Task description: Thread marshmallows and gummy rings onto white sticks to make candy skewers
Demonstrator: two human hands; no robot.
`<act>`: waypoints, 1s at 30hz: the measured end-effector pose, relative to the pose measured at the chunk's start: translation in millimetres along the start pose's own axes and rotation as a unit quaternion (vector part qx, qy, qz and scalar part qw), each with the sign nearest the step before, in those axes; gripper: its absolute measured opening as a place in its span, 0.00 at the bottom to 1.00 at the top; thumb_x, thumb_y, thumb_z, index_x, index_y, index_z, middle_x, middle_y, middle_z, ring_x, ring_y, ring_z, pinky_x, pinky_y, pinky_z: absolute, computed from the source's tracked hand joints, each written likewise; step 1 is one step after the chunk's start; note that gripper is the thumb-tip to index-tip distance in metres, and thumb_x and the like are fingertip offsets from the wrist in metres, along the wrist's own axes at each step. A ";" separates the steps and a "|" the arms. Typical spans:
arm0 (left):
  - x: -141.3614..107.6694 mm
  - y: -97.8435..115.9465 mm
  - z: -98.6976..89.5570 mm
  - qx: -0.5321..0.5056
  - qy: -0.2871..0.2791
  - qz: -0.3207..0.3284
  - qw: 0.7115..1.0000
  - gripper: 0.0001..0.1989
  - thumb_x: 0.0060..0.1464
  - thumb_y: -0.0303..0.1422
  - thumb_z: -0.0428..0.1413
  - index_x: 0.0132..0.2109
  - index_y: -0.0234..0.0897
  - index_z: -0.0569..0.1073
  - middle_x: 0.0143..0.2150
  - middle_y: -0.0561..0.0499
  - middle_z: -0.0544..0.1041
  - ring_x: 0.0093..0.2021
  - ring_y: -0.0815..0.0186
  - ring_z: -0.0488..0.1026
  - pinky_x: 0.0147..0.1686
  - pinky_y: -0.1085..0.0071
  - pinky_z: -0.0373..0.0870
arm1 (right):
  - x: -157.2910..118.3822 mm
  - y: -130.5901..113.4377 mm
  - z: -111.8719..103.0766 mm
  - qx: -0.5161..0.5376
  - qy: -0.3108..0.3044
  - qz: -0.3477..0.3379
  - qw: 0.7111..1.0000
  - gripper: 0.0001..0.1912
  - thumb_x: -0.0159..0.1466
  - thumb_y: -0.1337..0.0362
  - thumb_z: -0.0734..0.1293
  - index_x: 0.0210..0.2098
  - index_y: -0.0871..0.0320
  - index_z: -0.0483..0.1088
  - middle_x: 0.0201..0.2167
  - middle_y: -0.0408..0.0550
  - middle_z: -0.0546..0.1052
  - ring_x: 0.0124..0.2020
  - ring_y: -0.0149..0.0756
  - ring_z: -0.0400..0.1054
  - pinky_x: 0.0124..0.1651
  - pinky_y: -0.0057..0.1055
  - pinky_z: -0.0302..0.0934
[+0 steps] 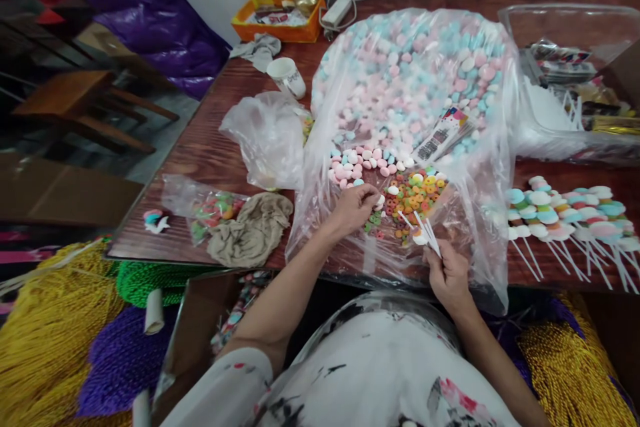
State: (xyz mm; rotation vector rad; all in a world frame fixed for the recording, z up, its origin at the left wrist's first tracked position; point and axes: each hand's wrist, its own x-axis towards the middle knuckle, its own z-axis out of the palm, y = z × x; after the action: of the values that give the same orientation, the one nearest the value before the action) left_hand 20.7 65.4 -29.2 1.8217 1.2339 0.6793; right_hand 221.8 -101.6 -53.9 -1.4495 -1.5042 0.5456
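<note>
Now the right hand [449, 270] holds a bunch of thin white sticks [431, 237], tips pointing away from the body, over the near edge of a pile of little rings [417, 197]. The left hand [356, 207] has its fingers drawn in beside a white piece [381, 203]; one cannot tell if they pinch it. Good work here likely needs a light squeeze, so nothing puffy gets squashed, and spread-out sticks, so each tip is free. The rings look gummy, orange, yellow and green. Behind them lie puffy pieces [395, 70], pink, white and blue, round and soft-looking, many under shiny, crinkly clear plastic [493, 260]. Filled sticks [547, 210] lie at the right of the smooth brown counter [200, 147], and a wrinkly cloth [260, 227] at the left.
</note>
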 end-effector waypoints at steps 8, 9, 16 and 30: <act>-14.6 4.3 0.8 -0.126 0.020 -0.063 0.990 0.10 0.54 0.37 0.56 0.37 0.34 0.74 0.26 0.55 0.71 0.22 0.72 0.62 0.24 0.75 0.60 | -1.1 0.8 0.7 -0.006 -0.003 0.000 1.000 0.06 0.66 0.70 0.61 0.38 0.56 0.68 0.25 0.40 0.72 0.23 0.29 0.67 0.30 0.25 0.60; -14.2 2.9 1.5 -0.117 0.017 -0.060 0.991 0.09 0.54 0.36 0.55 0.37 0.34 0.74 0.25 0.55 0.71 0.22 0.72 0.63 0.24 0.75 0.60 | -1.1 0.4 0.5 -0.007 -0.004 0.002 1.000 0.06 0.66 0.70 0.61 0.38 0.56 0.68 0.25 0.40 0.72 0.23 0.29 0.67 0.30 0.25 0.60; -20.0 2.0 9.2 0.086 0.036 0.125 0.988 0.06 0.55 0.25 0.52 0.32 0.35 0.72 0.32 0.49 0.74 0.37 0.64 0.69 0.42 0.65 0.66 | -0.9 -0.5 -0.7 -0.015 -0.013 0.009 1.000 0.06 0.66 0.69 0.60 0.39 0.55 0.68 0.26 0.41 0.73 0.24 0.30 0.67 0.30 0.27 0.61; -62.8 15.6 18.3 0.156 0.067 0.224 0.960 0.10 0.59 0.22 0.49 0.42 0.35 0.73 0.39 0.47 0.71 0.40 0.66 0.71 0.40 0.69 0.72 | -2.7 1.6 -0.5 -0.015 -0.014 0.012 1.000 0.06 0.66 0.70 0.60 0.37 0.55 0.68 0.24 0.40 0.71 0.23 0.30 0.66 0.30 0.26 0.60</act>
State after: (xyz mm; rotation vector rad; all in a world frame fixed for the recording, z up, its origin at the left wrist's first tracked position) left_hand 19.2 -1.7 -25.0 2.3921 1.0633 0.9070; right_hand 222.7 -104.0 -55.9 -1.4902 -1.5244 0.5614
